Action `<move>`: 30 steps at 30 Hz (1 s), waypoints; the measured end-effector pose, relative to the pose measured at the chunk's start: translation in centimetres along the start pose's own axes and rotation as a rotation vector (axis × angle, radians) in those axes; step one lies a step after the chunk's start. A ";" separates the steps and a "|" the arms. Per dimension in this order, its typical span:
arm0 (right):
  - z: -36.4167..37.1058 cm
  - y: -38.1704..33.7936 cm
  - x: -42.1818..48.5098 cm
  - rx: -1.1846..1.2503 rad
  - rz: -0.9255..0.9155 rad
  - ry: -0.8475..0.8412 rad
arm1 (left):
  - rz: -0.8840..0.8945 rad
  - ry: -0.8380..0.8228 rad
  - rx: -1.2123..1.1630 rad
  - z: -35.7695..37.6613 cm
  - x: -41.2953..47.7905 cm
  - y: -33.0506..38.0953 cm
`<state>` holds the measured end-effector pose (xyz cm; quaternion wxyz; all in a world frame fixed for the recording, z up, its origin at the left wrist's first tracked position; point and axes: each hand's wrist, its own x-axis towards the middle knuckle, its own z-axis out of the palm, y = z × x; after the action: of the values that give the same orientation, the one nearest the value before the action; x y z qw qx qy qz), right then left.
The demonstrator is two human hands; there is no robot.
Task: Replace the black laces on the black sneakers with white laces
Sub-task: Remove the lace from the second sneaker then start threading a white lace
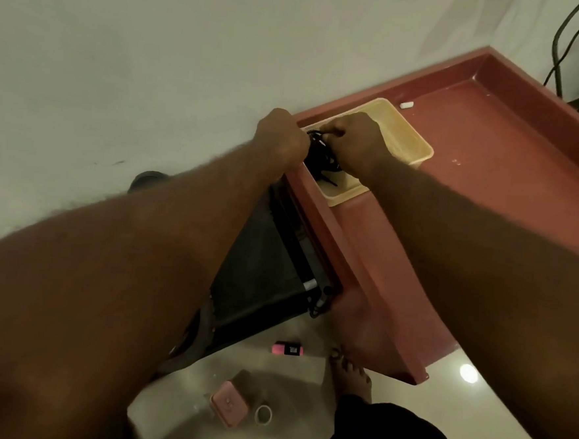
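Observation:
A bundle of black laces (323,160) lies in a cream tray (413,142) on the red table (491,158) by the wall. Both my arms reach out to it. My left hand (280,139) grips the bundle's left side with curled fingers. My right hand (355,145) pinches the laces from the right, its fingers curled over them. A few lace ends trail toward the tray's near wall. No sneakers and no white laces are in view.
A small white piece (406,105) lies on the red table beyond the tray. Below the table stands a black frame (271,269). On the pale floor lie a pink marker (287,348), a pink box (229,403) and a tape roll (263,414), near my bare foot (353,371).

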<state>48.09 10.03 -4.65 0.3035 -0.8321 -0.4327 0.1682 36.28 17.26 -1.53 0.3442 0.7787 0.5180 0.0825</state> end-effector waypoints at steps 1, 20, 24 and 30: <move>0.2 -0.1 -0.1 -0.026 -0.010 0.031 | 0.011 -0.018 0.022 0.0 0.3 -0.3; 3.9 -3.3 -2.7 -0.192 -0.001 -0.269 | 0.084 0.023 -0.099 -8.3 -6.4 -3.5; 2.3 -3.6 -2.6 -0.038 -0.008 -0.186 | 0.144 0.037 -0.051 -10.2 -7.5 -4.7; 0.4 -3.8 -3.4 -0.053 0.024 -0.147 | 0.205 0.100 -0.028 -11.9 -8.8 -5.5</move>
<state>43.59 9.10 -2.44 0.2466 -0.8305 -0.4479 0.2211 22.39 16.30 5.98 0.3185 0.8176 0.4510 0.1633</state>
